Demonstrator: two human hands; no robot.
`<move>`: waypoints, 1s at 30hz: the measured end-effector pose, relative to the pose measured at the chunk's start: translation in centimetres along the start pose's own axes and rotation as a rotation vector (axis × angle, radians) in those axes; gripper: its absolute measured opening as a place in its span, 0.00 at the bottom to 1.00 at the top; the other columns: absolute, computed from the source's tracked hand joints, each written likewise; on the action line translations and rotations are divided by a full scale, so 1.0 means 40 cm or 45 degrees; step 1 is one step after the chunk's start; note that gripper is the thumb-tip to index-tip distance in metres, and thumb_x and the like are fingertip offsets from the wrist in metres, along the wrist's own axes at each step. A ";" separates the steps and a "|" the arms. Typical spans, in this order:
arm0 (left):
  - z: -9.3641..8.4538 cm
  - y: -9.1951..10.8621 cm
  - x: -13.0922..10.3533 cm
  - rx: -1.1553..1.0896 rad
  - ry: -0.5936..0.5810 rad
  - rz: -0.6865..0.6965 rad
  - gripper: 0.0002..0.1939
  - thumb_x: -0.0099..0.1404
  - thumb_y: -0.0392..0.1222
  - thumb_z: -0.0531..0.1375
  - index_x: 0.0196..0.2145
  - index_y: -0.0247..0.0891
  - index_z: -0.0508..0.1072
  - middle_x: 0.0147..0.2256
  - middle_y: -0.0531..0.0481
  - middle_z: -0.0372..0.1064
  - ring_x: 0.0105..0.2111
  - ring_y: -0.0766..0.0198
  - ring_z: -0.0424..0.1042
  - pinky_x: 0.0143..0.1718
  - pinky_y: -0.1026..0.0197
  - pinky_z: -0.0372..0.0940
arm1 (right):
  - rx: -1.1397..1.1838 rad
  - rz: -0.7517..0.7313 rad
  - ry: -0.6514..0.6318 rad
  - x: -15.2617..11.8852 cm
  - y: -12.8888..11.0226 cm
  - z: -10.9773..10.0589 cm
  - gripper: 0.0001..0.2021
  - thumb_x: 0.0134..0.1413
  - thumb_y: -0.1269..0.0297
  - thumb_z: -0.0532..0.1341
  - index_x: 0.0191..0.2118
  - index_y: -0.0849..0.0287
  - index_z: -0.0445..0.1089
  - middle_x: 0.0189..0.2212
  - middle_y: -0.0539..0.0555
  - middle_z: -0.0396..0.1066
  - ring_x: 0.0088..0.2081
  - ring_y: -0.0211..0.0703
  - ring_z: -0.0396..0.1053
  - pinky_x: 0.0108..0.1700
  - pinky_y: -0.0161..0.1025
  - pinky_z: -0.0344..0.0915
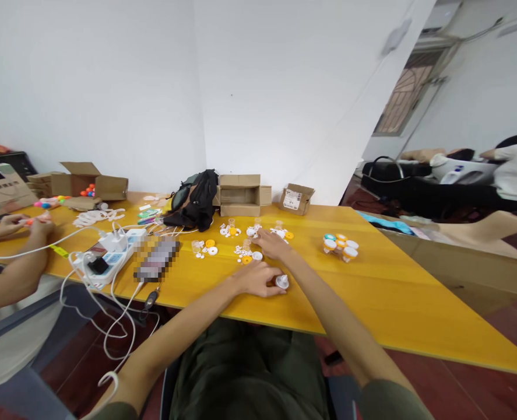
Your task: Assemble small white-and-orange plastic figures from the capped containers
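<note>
My left hand [259,279] rests low over the near part of the table, thumb and fingers closed around a small round clear-and-white piece with a pointed top [281,282]. Further forward, my right hand [273,244] reaches into the small parts with its fingers bent down and close together. Its fingertips are beside a white disc [251,231]; whether they pinch a piece is too small to tell. Around both hands lie little groups of white gear-like pieces, a yellow disc [246,260], a white ring [257,255] and a clear cup [196,247].
Several capped small tubs [341,247] stand together on the right. A power strip [113,256] with cables and a phone [157,259] lie on the left. A black backpack [194,198] and an open carton [241,197] stand behind. Another person's hands [37,224] work at far left.
</note>
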State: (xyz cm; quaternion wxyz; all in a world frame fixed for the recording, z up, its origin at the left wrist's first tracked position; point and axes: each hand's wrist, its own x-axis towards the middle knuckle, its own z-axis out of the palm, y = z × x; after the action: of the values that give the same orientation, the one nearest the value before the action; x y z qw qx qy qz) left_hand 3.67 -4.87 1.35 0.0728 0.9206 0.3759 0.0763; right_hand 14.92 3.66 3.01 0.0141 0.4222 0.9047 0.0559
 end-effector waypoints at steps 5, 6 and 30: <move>-0.002 0.002 0.000 0.008 -0.006 0.009 0.16 0.67 0.55 0.59 0.38 0.39 0.74 0.30 0.51 0.76 0.31 0.60 0.74 0.32 0.61 0.58 | -0.026 -0.007 0.062 -0.006 0.019 0.016 0.29 0.58 0.81 0.51 0.62 0.53 0.66 0.51 0.62 0.70 0.51 0.52 0.69 0.49 0.42 0.63; -0.002 0.002 0.000 0.011 -0.004 0.006 0.16 0.67 0.56 0.59 0.38 0.39 0.74 0.30 0.51 0.76 0.31 0.60 0.74 0.32 0.61 0.58 | -0.023 -0.015 0.077 -0.007 0.023 0.019 0.29 0.58 0.81 0.52 0.62 0.53 0.67 0.50 0.62 0.71 0.50 0.52 0.69 0.49 0.41 0.63; 0.005 -0.006 -0.002 0.005 -0.009 -0.014 0.16 0.67 0.56 0.59 0.38 0.40 0.73 0.31 0.51 0.76 0.32 0.60 0.73 0.33 0.61 0.57 | 0.029 0.020 0.166 -0.014 0.039 0.026 0.24 0.58 0.80 0.51 0.56 0.57 0.73 0.48 0.63 0.73 0.50 0.51 0.69 0.47 0.40 0.66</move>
State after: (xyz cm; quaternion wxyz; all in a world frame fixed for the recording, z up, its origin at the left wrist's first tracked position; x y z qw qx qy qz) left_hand 3.49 -4.77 1.12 0.0727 0.9190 0.3807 0.0719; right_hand 16.52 4.33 2.13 -0.0500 0.4250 0.9009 0.0731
